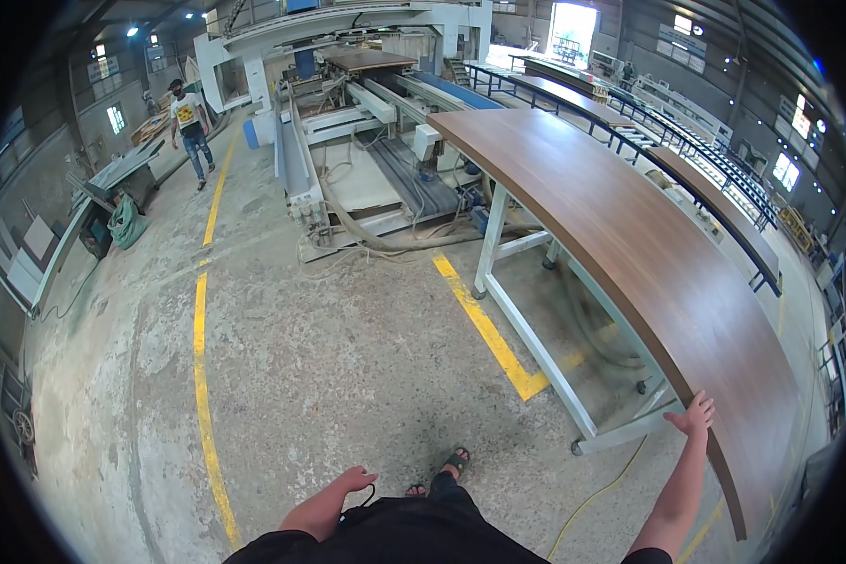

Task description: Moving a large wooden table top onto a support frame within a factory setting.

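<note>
My right hand (696, 415) lies with fingers spread on the near edge of a long brown wood-grain door panel (620, 221). The panel rests flat on a pale metal stand (536, 352) on wheels; the fisheye view bends its outline. Beside my waist, well away from the panel, my left hand (355, 478) is loosely closed with its fingers curled in. A thin black cord (370, 493) loops down just beside it, and whether the fingers hold the cord or anything else is hidden.
Ahead stands a large white gantry machine (348, 28) with hoses along the floor and another brown panel (368, 60) on it. Roller conveyors (630, 132) run along the right. Yellow floor lines (200, 329) mark the concrete. A person (190, 132) walks at the far left.
</note>
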Tool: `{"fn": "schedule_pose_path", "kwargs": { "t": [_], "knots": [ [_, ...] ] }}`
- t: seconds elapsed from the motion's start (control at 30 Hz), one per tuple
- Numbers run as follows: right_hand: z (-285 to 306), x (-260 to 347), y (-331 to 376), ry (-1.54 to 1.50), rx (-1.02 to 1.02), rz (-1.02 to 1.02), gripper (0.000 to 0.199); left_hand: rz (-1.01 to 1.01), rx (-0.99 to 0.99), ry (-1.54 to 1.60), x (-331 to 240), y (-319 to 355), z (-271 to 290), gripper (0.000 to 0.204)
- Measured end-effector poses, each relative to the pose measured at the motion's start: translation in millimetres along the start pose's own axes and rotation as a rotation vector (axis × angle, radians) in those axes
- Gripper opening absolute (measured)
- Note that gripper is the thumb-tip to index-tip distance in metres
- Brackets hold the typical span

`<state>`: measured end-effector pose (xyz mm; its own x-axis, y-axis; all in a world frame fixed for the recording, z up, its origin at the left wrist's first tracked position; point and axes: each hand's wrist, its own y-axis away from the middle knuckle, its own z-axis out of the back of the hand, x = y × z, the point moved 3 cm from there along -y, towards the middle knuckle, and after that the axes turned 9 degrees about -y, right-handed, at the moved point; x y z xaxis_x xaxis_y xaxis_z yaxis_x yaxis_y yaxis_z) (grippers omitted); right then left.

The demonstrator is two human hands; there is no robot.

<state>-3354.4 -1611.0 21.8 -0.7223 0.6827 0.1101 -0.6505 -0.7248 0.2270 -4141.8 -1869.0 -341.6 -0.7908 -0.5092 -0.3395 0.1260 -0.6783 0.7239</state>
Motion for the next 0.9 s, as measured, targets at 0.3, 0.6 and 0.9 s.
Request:
{"fn": "schedule_pose_path", "kwargs": {
  "t": [0.3,0.6,0.9],
  "knots": [
    [-3.5,-3.0,-5.8,0.011,-0.008,-0.004,0.145,-0.022,-0.006,-0.014,1.6,-2.1,-0.4,0.087],
    [-2.1,-1.0,-2.1,0.009,-0.005,0.001,0.145,-0.020,-0.010,-0.020,2.9,-3.2,-2.7,0.087],
    [-2.8,-3.8,-4.8,-0.008,-0.013,0.009,0.146,-0.008,0.004,-0.034,0.8,-4.6,-2.9,0.087]
  ]
}}
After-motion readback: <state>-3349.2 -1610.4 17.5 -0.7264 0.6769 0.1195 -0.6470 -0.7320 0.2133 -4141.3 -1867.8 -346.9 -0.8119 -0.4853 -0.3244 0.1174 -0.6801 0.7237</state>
